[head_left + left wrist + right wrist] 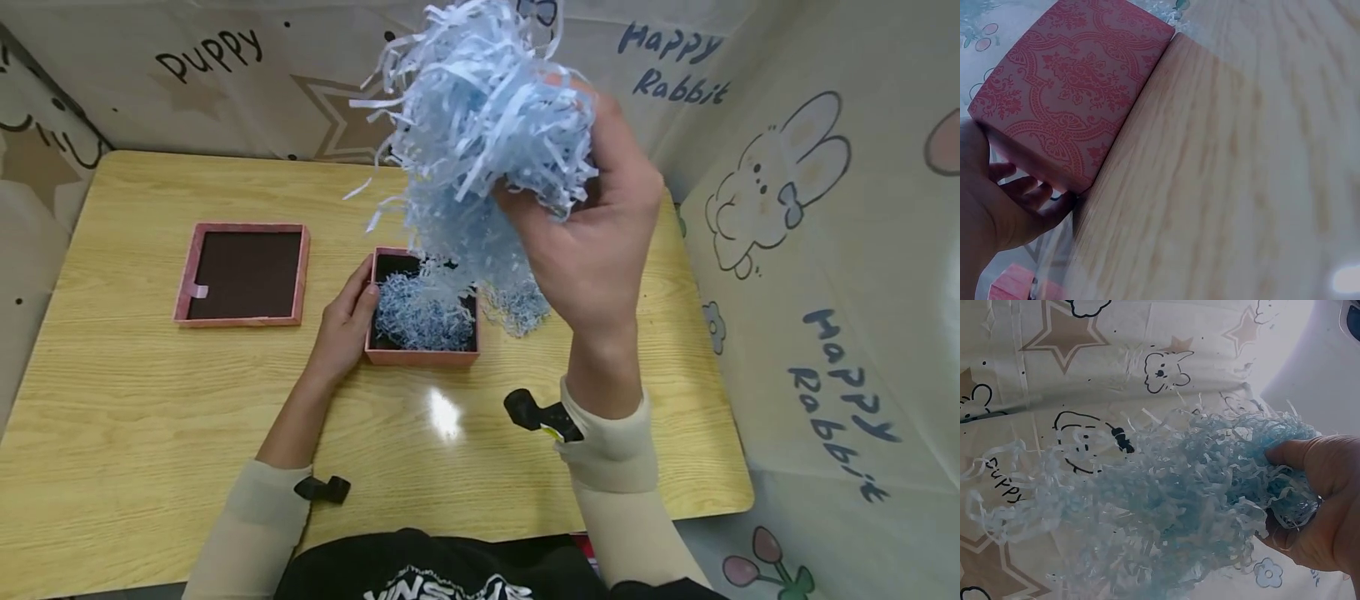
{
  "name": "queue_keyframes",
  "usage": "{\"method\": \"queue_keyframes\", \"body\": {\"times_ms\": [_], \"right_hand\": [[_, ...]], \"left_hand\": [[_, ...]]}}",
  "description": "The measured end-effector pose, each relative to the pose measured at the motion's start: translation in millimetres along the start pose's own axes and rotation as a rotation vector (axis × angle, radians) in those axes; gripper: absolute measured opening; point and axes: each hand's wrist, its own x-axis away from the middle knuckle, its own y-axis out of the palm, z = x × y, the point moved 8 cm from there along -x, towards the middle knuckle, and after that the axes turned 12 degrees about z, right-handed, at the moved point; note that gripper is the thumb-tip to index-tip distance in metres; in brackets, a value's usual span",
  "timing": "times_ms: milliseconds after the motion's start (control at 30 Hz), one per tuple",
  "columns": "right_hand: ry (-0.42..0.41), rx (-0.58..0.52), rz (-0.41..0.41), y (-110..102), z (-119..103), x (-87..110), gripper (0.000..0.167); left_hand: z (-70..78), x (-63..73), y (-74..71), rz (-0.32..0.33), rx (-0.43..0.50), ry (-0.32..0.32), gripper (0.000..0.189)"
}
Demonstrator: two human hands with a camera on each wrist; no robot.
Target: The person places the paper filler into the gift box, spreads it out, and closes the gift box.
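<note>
The right hand [600,229] grips a large clump of shredded paper [487,108] high above the wooden table, its thumb and fingers pinched into the crinkled mass. The pale blue strands are thin, curly ribbons – loosely tangled, half translucent in the right wrist view – with stray ends sticking out at the left and a looser tail trailing down in front of the box; whether that tail meets the contents below cannot be told. The left hand [348,321] holds the left side of an upright, open pink box [423,358], fingers bent against the outer wall and thumb at the rim. Up close, the box's near wall is flat and crisp-edged, covered in a red damask of scrolls and flowers, while its inside is dark. A springy nest of blue shreds [420,321] lies in the box, and a smaller tuft [521,308] sits on the table just beyond its right side. Well apart to the left rests a shallow rectangular lid [247,275], pink-rimmed and lined in matte black, with a small pale tab at its left edge. The tabletop [187,400] is yellowish, streaked with grain – glossy enough to throw back a bright spot of light.
</note>
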Motion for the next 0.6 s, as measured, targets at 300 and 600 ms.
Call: {"method": "queue_keyframes", "body": {"times_ms": [300,600], "right_hand": [[-0.135,-0.008,-0.044,16,-19,-14.9,0.039],[0.168,-0.053,-0.113,15,36,31.1,0.042]], "left_hand": [[-0.1,0.3,-1.1,0.003,0.000,0.007,0.056],[1.6,0.1,-0.8,0.021,0.012,0.012,0.053]]}}
